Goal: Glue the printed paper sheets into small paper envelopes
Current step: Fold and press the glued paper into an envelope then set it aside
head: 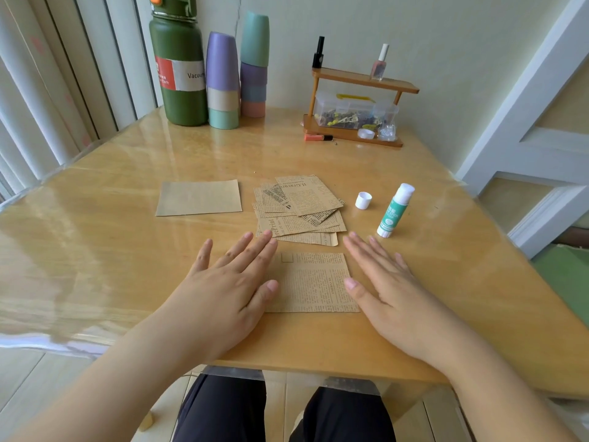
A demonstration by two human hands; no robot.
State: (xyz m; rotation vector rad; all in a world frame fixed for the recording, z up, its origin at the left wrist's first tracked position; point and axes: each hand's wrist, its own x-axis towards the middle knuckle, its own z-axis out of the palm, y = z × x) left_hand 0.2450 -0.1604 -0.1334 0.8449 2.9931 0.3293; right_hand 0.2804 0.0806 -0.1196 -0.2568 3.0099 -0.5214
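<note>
— Paper everywhere on that bench (127, 218). Which piece is in work?

— The printed sheet (314, 282) near the front edge, lying flat, its text lines running left to right. It looks nearly square, so I can't name a long axis.

— And the hands?

— Both flat, fingers straight, no grip on anything. The left hand (229, 282) covers the sheet's left edge; the right hand (387, 282) lies just beside its right edge, thumb touching it.

— The rest?

— A fanned pile of printed sheets (299, 207) just beyond. Left of it, a plain brown sheet (199, 197), long axis left to right. To the right, the glue stick (395, 210) stands upright, uncapped, its white cap (363, 200) just beside it.
</note>
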